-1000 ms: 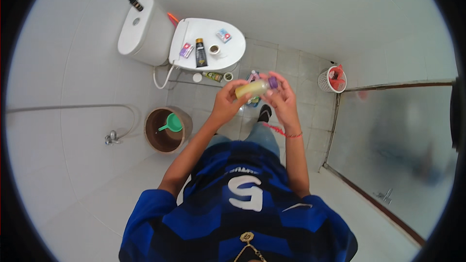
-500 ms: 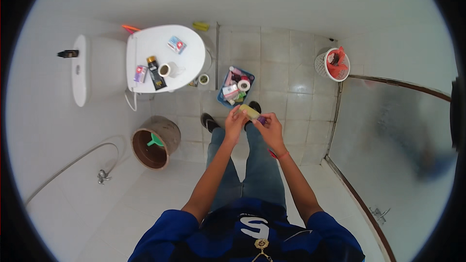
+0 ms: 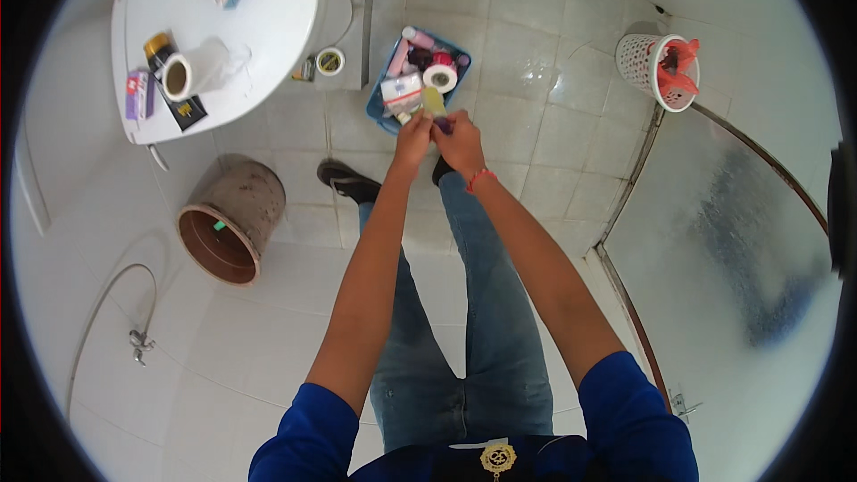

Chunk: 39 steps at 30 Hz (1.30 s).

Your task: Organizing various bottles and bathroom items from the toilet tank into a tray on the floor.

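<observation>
My left hand (image 3: 410,137) and my right hand (image 3: 460,142) are closed on a small bottle (image 3: 434,103) with yellowish contents and a purple cap, its cap end at my right fingers. Both hands hold it at the near edge of a blue basket (image 3: 377,89), as seen from above. The basket is full of items: a pink bottle (image 3: 419,38), a white roll (image 3: 439,79), a clear packet (image 3: 401,95) and several others. Part of the basket's contents is hidden behind the bottle and my fingers.
The white toilet lid (image 3: 250,71) at upper left carries two small boxes, a black tube and a paper roll. A brown bucket (image 3: 252,196) stands below it, near a wall tap (image 3: 141,346). A white bin (image 3: 639,67) with red bag and a frosted glass panel (image 3: 696,277) are right.
The view has moved forward and down toward the floor. My hands have carried the bottle from in front of my body out to the blue basket and turned it more lengthwise, cap toward me.
</observation>
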Tool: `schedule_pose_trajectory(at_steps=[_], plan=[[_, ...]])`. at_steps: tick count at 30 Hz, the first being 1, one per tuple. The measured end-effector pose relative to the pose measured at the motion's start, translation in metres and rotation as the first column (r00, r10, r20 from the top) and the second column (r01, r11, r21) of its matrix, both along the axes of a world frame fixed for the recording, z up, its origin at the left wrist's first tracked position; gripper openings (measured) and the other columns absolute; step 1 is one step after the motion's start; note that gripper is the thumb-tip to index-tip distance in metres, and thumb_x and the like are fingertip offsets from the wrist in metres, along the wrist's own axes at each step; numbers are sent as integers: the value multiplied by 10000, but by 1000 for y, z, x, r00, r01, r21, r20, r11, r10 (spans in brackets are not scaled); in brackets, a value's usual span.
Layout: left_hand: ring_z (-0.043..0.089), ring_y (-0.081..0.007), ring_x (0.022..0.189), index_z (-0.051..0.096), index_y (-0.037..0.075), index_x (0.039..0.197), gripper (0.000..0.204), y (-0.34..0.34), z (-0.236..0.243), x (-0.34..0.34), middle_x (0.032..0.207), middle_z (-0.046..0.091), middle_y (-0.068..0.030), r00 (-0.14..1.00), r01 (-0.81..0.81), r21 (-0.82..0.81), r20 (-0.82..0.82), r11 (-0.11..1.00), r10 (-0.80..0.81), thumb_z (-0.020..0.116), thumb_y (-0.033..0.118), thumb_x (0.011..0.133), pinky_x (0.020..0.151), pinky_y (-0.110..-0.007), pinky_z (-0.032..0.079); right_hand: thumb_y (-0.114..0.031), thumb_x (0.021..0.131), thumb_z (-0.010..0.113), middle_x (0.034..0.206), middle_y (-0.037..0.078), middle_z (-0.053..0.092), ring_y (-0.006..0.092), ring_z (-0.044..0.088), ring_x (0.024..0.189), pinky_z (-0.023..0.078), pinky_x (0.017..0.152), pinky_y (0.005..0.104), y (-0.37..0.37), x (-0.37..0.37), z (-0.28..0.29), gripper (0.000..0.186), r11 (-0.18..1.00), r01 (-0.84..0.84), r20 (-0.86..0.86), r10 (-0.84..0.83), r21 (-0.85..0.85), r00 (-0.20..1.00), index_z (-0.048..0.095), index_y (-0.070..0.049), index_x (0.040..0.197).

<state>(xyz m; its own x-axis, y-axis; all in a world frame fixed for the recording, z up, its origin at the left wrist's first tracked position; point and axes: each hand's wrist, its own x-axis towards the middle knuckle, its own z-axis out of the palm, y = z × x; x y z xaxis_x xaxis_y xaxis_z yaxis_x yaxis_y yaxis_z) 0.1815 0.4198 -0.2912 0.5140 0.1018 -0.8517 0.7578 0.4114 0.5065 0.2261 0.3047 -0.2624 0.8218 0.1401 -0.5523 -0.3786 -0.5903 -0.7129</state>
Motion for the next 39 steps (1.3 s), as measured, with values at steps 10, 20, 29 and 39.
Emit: schedule_pose_trajectory(at_steps=[10, 20, 29, 39], plan=[[475, -142, 1211, 435, 136, 1421, 508, 39, -35, -66, 1274, 533, -4, 952, -252, -7, -184, 968, 247, 455, 418, 999, 1008, -420, 379, -257, 808, 710, 909, 238, 693, 351, 700, 853, 544, 735, 404, 69, -47, -83, 390, 977, -211, -155, 203, -41, 967, 572, 47, 1009], [458, -198, 1284, 340, 65, 1477, 631, 91, -66, -101, 1390, 494, -71, 952, -260, 10, -165, 966, 258, 484, 430, 984, 1044, -432, 366, -354, 817, 683, 973, 295, 660, 425, 655, 946, 529, 812, 484, 138, -63, -138, 475, 913, -332, -243, 276, -235, 930, 546, 29, 1063], [450, -262, 1314, 348, 17, 1458, 635, 98, -41, -116, 1455, 444, -128, 959, -264, -49, -124, 963, 256, 489, 410, 980, 1048, -400, 375, -343, 822, 650, 1021, 276, 662, 426, 633, 992, 503, 864, 457, 114, -59, -142, 453, 862, -418, -157, 388, -287, 908, 625, 31, 1076], [477, -273, 1289, 383, 26, 1425, 610, 110, -21, -156, 1407, 495, -131, 957, -272, -112, -139, 956, 256, 482, 431, 980, 1048, -407, 375, -146, 812, 657, 1203, 308, 566, 462, 596, 1047, 500, 898, 462, 106, -84, -117, 620, 784, -579, -84, 576, -226, 813, 411, -7, 1365]])
